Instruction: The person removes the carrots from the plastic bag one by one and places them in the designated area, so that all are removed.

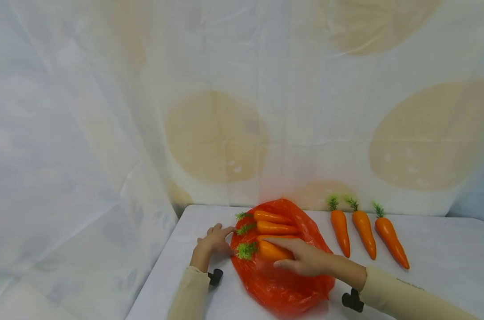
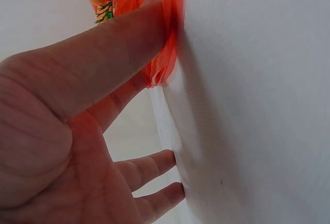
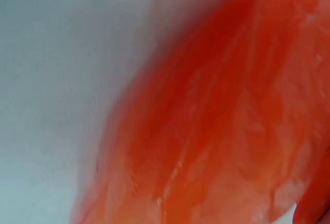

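A red plastic bag [image 1: 262, 280] lies spread on the table, with several orange carrots [image 1: 275, 228] with leafy green tops resting on it. My left hand [image 1: 215, 240] is at the bag's left edge. In the left wrist view its thumb and forefinger pinch the red film [image 2: 167, 53], while two other fingertips [image 2: 174, 190] reach down to the tabletop. My right hand [image 1: 306, 258] holds the nearest carrot [image 1: 271, 252], thumb on the near side and fingers across the top. Blurred red film [image 3: 206, 121] fills much of the right wrist view, where that grip is hidden.
Three more carrots [image 1: 363, 233] lie side by side on the white table [image 1: 438, 249], right of the bag. Behind the table hangs a pale curtain [image 1: 298, 111] with tan spots. Another stretch of curtain [image 1: 86, 178] runs along the left side.
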Demonstrator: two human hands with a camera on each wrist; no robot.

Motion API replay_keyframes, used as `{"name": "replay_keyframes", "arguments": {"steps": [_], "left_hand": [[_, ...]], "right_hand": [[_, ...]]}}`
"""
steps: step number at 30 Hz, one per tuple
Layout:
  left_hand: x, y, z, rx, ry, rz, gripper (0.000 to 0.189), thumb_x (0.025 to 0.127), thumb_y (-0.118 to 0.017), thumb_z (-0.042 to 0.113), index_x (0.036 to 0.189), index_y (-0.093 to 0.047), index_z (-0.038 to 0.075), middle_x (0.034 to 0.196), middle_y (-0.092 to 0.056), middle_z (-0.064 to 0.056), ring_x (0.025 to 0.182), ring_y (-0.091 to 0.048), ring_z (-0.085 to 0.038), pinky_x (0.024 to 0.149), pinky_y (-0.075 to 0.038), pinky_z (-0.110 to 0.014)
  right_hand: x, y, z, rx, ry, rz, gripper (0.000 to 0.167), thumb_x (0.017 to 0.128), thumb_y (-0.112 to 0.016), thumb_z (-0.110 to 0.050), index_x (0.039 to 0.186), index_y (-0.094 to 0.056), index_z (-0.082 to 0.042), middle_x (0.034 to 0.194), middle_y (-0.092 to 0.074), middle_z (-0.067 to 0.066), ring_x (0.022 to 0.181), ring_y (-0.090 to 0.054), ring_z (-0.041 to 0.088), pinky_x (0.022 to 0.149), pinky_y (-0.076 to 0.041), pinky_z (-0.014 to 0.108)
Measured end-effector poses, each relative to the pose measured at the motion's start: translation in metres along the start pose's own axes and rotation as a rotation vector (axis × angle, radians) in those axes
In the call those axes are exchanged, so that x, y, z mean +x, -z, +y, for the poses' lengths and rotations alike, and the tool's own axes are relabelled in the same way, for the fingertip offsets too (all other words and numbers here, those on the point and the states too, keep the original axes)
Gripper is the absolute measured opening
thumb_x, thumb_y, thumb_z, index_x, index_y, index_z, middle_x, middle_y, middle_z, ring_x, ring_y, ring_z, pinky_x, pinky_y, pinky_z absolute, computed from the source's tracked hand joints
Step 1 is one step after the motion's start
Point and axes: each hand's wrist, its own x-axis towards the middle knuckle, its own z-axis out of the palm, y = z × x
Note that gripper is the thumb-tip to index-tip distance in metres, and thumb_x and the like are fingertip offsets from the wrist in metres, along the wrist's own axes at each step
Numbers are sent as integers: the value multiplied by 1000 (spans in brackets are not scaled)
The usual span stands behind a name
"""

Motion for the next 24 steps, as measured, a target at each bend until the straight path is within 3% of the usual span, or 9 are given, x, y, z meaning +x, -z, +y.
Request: {"name": "replay_keyframes", "arguments": {"steps": [9, 16, 24], "left_hand": [[1, 1, 3, 1, 15, 15, 66, 73, -85, 32, 133, -59, 33, 153, -36, -20, 140, -30, -46, 100, -19, -84], [1, -4, -1, -5, 15, 20, 65, 74, -83, 33, 134, -58, 34, 154, -35, -19, 141, -28, -45, 101, -18, -84], [-2, 0, 2, 3, -2, 19, 67, 72, -85, 35, 133, -59, 32, 153, -35, -20, 140, -29, -47, 98, -20, -85]], "right_hand": [[-6, 19, -15, 30, 12, 107, 62, 95, -64, -37, 151, -36, -35, 137, -54, -6, 104, -57, 13, 86, -54, 21], [-11, 36, -20, -1, -13, 189, 64, 94, -67, -39, 150, -39, -29, 117, -61, -6, 98, -58, 16, 81, -55, 24], [-32, 67, -12, -117, -41, 299, 65, 92, -68, -40, 149, -42, -23, 117, -62, -1, 92, -57, 13, 77, -53, 25]]}}
